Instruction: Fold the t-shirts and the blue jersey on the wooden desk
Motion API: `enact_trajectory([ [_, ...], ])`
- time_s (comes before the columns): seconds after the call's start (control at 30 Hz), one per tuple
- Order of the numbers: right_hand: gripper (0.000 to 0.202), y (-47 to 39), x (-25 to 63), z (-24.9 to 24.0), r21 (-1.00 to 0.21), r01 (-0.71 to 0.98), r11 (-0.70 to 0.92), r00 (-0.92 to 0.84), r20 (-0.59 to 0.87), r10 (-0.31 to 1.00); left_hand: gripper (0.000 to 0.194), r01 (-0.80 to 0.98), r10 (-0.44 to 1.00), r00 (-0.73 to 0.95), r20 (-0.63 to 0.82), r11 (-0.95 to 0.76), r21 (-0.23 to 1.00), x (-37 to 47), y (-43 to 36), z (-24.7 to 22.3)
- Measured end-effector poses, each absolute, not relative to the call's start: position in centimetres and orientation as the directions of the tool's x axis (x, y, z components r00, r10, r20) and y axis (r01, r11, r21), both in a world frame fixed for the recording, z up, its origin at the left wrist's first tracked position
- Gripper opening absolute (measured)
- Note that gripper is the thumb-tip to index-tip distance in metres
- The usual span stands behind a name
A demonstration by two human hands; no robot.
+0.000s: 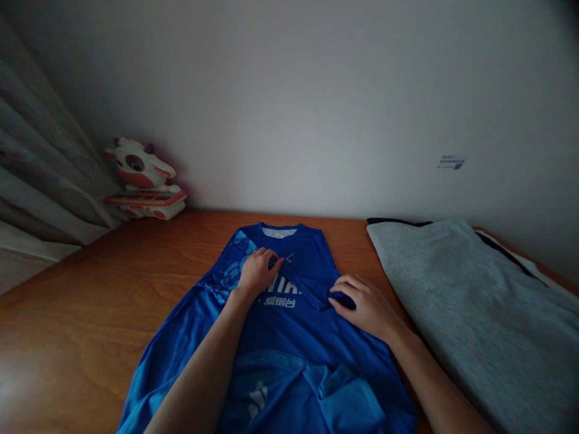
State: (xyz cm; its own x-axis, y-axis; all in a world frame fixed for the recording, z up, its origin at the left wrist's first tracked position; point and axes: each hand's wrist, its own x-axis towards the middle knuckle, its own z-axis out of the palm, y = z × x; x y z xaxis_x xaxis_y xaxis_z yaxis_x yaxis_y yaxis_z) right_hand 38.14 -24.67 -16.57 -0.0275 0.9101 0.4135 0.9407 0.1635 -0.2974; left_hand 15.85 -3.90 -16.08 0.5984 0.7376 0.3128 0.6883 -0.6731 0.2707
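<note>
A blue sports jersey [289,331] lies spread on the wooden surface, its collar toward the wall and white lettering across the chest. Its left side shows a lighter patterned sleeve, and a flap of cloth crosses the chest between my hands. My left hand [260,269] is on the upper chest, thumb and fingers curled together on the cloth and partly covering the lettering. At the jersey's right edge, my right hand [359,301] pinches a bit of blue fabric between thumb and fingertips. Lighter blue cloth with a white print [257,398] lies bunched nearest me.
Folded grey cloth [465,301] lies at right, with black and white layers under it. A cow-shaped toy keyboard [147,181] stands at the back left by a pale curtain [40,163]. The white wall [298,108] bounds the wooden surface [81,307] behind.
</note>
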Motion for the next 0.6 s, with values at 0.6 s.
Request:
enact_trajectory([
  [0.6,0.06,-11.8,36.3,-16.6,-0.32,0.876,-0.36,0.44,0.228,0.869,0.013,0.631,0.717,0.611,0.335,-0.697,0.342,16.2,-4.1,-17.0],
])
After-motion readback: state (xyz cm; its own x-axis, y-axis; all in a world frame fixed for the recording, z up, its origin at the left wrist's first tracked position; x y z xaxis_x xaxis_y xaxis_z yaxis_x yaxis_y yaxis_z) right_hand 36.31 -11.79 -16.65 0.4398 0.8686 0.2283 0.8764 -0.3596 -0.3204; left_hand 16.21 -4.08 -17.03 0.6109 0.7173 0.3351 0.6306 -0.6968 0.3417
